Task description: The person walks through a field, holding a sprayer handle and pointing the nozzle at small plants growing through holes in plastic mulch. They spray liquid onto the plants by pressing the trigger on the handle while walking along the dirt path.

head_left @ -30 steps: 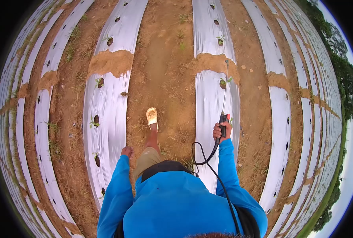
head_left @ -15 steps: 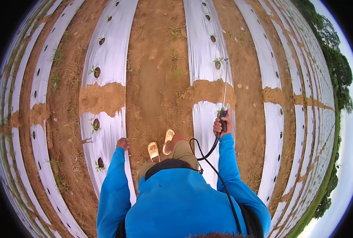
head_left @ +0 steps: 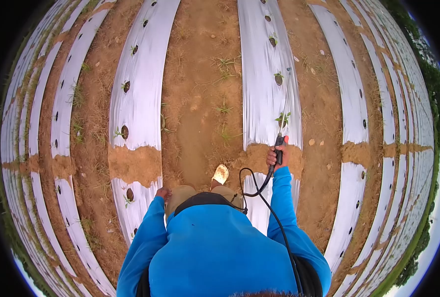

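My right hand (head_left: 278,154) is wrapped round the black grip of a spray wand (head_left: 279,141). The wand's thin metal tube points forward over the right plastic-covered bed (head_left: 259,89), and its nozzle (head_left: 288,69) is near a planting hole (head_left: 278,79). A small green seedling (head_left: 282,119) shows beside the tube. From the grip a black hose (head_left: 274,210) loops back past my right arm. Low at my left side, my left hand (head_left: 164,193) hangs with curled fingers beside the left bed (head_left: 136,94); nothing shows in it.
A bare dirt path (head_left: 195,114) with weed tufts runs between the beds. Soil bands (head_left: 135,163) cross the plastic. One muddy light-coloured shoe (head_left: 221,173) shows on the path. More covered rows extend to both sides, with trees (head_left: 425,69) at the right edge.
I have moved forward along the path; the soil bands and seedlings are now closer to me. One shoe has gone out of sight. My right hand keeps hold of the spray wand.
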Action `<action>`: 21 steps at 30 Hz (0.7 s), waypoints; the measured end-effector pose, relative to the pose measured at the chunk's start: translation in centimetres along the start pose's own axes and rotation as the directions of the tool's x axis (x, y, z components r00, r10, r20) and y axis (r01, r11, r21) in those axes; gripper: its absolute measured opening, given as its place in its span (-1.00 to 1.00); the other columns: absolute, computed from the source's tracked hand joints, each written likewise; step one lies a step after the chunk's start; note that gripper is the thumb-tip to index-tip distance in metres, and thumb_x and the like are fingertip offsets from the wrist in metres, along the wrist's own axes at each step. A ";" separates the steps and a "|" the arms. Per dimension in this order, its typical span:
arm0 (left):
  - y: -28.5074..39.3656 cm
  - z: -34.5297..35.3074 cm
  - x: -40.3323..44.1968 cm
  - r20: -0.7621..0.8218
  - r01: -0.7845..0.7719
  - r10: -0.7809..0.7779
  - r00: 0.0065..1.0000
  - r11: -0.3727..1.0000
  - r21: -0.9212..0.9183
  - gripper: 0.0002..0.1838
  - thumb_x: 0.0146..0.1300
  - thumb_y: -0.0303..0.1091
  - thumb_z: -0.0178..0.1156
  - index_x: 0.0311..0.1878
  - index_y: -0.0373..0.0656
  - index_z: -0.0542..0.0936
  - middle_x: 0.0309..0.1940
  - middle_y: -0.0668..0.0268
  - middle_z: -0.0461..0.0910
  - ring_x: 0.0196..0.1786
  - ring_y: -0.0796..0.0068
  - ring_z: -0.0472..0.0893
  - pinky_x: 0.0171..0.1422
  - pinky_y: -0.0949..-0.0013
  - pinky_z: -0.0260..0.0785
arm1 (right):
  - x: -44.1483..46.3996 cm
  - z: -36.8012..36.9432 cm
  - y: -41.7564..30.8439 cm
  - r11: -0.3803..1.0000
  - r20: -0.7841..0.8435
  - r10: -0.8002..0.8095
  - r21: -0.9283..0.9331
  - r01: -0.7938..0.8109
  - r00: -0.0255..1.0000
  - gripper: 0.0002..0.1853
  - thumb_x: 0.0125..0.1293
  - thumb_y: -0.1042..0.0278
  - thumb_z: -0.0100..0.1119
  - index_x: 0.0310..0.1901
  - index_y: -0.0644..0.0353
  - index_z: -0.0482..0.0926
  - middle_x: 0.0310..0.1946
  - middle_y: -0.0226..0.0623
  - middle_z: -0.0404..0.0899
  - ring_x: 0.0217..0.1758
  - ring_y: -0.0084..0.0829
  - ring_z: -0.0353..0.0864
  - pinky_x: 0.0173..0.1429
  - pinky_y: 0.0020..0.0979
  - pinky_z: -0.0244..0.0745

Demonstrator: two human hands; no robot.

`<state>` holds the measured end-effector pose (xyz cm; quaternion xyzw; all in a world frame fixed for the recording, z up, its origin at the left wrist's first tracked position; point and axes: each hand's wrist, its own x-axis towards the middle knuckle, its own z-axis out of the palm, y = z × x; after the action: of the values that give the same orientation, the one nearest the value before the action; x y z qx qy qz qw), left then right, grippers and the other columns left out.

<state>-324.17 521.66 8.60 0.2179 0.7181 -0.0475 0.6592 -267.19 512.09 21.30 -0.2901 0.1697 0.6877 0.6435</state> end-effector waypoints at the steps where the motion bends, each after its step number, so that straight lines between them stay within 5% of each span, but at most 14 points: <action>1: 2.4 0.7 0.4 -0.017 -0.067 0.069 0.997 0.992 0.104 -0.82 0.20 -0.16 0.04 -0.30 -0.04 0.45 -0.56 0.34 0.45 -0.66 0.54 0.36 -0.65 0.38 0.17 | 1.2 1.3 -1.7 0.999 -0.028 -0.017 -0.039 0.015 0.999 -0.80 0.02 0.21 0.07 -0.50 0.15 0.38 -0.73 -0.48 0.26 -0.79 -0.57 0.20 -0.73 -0.50 0.19; 3: 7.2 1.8 1.4 -0.029 -0.128 0.136 0.990 0.972 0.195 -0.81 0.21 -0.14 0.04 -0.28 -0.04 0.45 -0.56 0.35 0.45 -0.65 0.55 0.35 -0.65 0.40 0.16 | 4.2 4.0 -4.9 0.998 -0.069 -0.032 -0.064 0.028 0.997 -0.81 0.02 0.21 0.06 -0.50 0.15 0.39 -0.73 -0.48 0.27 -0.78 -0.57 0.21 -0.73 -0.51 0.19; 9: 20.3 0.9 12.6 0.133 -0.121 0.138 0.981 0.985 -0.127 -0.74 0.24 -0.07 -0.02 -0.31 -0.05 0.43 -0.57 0.41 0.41 -0.65 0.62 0.33 -0.67 0.50 0.13 | 15.3 11.6 -13.3 0.993 -0.047 -0.084 -0.088 0.079 0.995 -0.81 0.03 0.22 0.06 -0.48 0.14 0.35 -0.73 -0.50 0.20 -0.78 -0.59 0.16 -0.75 -0.55 0.09; 12: 30.0 4.1 12.6 0.047 -0.038 0.042 0.998 0.997 -0.068 -0.81 0.16 -0.13 0.01 -0.37 -0.03 0.44 -0.57 0.36 0.45 -0.63 0.50 0.40 -0.64 0.36 0.19 | 22.8 15.7 -17.8 0.992 -0.031 -0.075 -0.102 0.072 0.997 -0.82 0.03 0.23 0.05 -0.49 0.15 0.37 -0.74 -0.48 0.22 -0.78 -0.58 0.18 -0.75 -0.53 0.13; 15: 37.4 5.0 21.7 0.048 0.058 -0.055 0.997 0.996 -0.063 -0.84 0.09 -0.19 0.07 -0.33 -0.01 0.52 -0.46 0.25 0.57 -0.53 0.32 0.53 -0.52 0.17 0.32 | 30.8 19.0 -21.4 0.986 -0.086 -0.068 -0.158 0.054 0.994 -0.81 0.02 0.22 0.03 -0.49 0.17 0.38 -0.74 -0.46 0.24 -0.79 -0.55 0.20 -0.74 -0.52 0.18; 18: 44.0 5.7 24.8 0.027 0.087 -0.107 0.994 0.914 0.395 -0.75 0.18 -0.23 -0.04 -0.53 -0.06 0.52 -0.60 0.28 0.45 -0.64 0.45 0.44 -0.65 0.28 0.28 | 35.8 24.2 -23.9 0.992 -0.115 -0.035 -0.126 0.020 0.993 -0.80 0.00 0.21 0.03 -0.50 0.17 0.38 -0.74 -0.45 0.24 -0.79 -0.55 0.20 -0.72 -0.51 0.17; 19: 47.9 5.2 24.6 0.096 0.096 -0.096 0.991 0.995 0.000 -0.79 0.19 -0.24 -0.01 -0.42 -0.11 0.53 -0.60 0.28 0.44 -0.66 0.52 0.41 -0.66 0.40 0.27 | 37.4 26.5 -25.6 0.996 -0.106 -0.014 -0.094 0.004 0.994 -0.80 0.00 0.22 0.03 -0.50 0.18 0.38 -0.74 -0.45 0.25 -0.79 -0.54 0.20 -0.72 -0.51 0.17; 21: 58.5 5.4 18.7 0.092 -0.142 0.157 0.983 0.978 -0.155 -0.79 0.23 -0.20 0.01 -0.32 -0.16 0.47 -0.59 0.33 0.42 -0.69 0.62 0.34 -0.70 0.51 0.13 | 39.7 30.0 -28.0 0.998 -0.072 0.010 -0.065 -0.015 0.997 -0.80 0.01 0.22 0.03 -0.49 0.19 0.39 -0.73 -0.44 0.26 -0.79 -0.53 0.20 -0.71 -0.50 0.18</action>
<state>-297.84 577.05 2.60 0.2193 0.6660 0.0442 0.7116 -245.23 564.69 23.90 -0.3345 0.1721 0.6858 0.6230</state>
